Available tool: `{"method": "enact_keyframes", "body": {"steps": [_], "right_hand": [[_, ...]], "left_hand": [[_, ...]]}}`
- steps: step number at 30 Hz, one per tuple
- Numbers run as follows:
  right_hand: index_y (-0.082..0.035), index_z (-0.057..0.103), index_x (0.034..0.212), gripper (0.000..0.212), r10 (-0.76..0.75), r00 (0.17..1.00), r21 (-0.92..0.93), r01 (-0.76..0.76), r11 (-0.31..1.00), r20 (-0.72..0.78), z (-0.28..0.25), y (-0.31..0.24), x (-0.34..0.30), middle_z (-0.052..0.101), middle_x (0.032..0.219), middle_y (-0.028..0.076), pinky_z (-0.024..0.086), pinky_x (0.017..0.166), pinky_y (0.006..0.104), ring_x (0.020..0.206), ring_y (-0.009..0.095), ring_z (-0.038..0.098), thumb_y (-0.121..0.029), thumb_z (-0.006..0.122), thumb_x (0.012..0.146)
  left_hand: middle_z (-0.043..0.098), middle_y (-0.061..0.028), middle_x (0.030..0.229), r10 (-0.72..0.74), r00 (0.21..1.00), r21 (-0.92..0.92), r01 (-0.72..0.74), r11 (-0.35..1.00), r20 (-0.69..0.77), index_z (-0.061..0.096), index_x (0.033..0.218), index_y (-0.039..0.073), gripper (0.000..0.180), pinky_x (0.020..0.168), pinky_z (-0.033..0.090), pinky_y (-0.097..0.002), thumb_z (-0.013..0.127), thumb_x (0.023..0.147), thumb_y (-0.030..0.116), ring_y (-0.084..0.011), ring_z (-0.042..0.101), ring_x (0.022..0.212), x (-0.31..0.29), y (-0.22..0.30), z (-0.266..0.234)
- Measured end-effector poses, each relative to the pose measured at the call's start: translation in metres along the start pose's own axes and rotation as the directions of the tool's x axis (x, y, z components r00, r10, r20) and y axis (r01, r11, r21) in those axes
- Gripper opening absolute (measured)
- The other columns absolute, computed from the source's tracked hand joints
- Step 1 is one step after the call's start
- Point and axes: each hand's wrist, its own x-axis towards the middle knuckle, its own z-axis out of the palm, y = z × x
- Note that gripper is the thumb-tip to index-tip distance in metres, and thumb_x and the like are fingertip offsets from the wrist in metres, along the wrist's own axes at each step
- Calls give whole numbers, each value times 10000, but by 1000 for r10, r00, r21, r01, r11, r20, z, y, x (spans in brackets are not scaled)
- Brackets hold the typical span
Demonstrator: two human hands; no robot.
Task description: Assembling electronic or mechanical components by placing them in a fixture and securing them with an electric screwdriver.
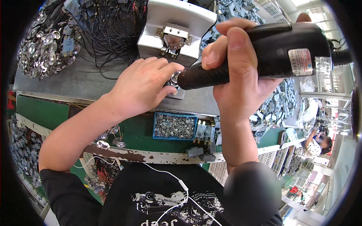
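Observation:
My right hand point(237, 64) is wrapped round a thick black electric screwdriver point(279, 49), which lies nearly level and points left. The tool's nose ends beside a shiny round metal part point(174, 78) on a small metal block point(177, 94). My left hand point(145, 83) pinches that part, index finger above and thumb below. Fingers and the tool's nose cover much of it, so its full shape is hidden. Whether the driver's bit touches it, I cannot tell.
Behind stands a white machine housing point(177, 15) with a metal clamp point(175, 35). Shiny metal caps point(47, 49) and black wires point(109, 34) heap at left. Nearer are a blue tray point(154, 128) of small metal pieces and grey plugs point(203, 132). Grey parts point(279, 101) pile rightward; a person point(316, 145) sits beyond.

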Motion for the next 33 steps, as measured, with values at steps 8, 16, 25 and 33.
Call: {"method": "enact_keyframes", "body": {"steps": [8,16,25,33], "right_hand": [[74,595,1216,301,-35,994,73,27,997,108,-2,13,-1,716,961,164,535,564,283,608,159,659,-11,698,946],[87,656,1068,178,-59,989,35,55,998,136,7,21,-5,723,979,168,529,547,275,598,162,658,20,719,915],[49,636,1135,259,-145,987,-140,153,978,67,-50,16,3,719,991,144,554,695,316,780,184,676,30,745,901],[-45,629,1265,360,-335,941,-728,267,631,54,-123,-16,-5,687,1184,104,507,965,363,1130,196,628,-46,752,926]], "left_hand": [[601,-68,1172,-32,999,-67,34,997,24,609,1184,47,383,913,530,-441,769,877,212,-299,627,1098,0,-2,2],[602,-71,1199,-13,1000,-48,14,999,9,597,1197,47,394,912,535,-433,763,886,224,-302,624,1112,-7,-4,4],[641,-45,1195,127,983,-103,-114,988,133,633,1163,78,377,874,527,-432,787,829,162,-304,663,1028,-1,0,-18],[655,-73,1241,220,975,27,-219,975,-26,657,1220,124,532,916,501,-402,834,720,74,-273,649,1072,-10,7,-27]]}}
